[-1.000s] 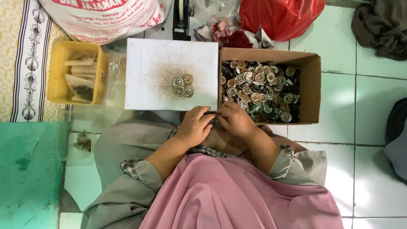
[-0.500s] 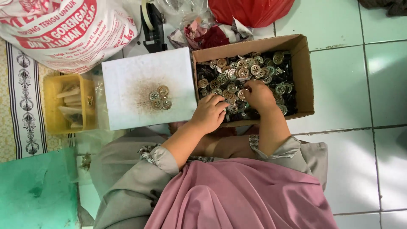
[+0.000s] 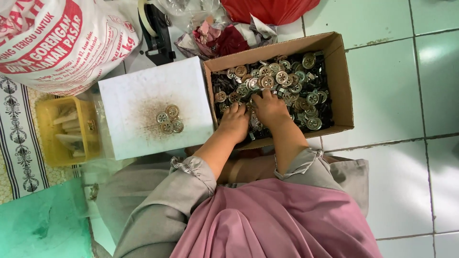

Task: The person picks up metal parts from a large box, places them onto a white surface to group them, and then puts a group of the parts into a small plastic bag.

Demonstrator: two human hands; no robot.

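Tiled floor (image 3: 382,91), cardboard box (image 3: 342,81), white board (image 3: 143,91)

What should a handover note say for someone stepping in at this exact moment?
Left hand: down in the cardboard box, fingers among the round metal discs; grip hidden.
Right hand: beside it in the same box, palm down on the discs; grip hidden.
Done: four discs lie clustered on the white board, left of the box.
Left: the box is full of loose discs.
Nearby: yellow tray beyond the board's left edge.

Brown cardboard box (image 3: 342,81), white board (image 3: 143,91), yellow tray (image 3: 48,138).
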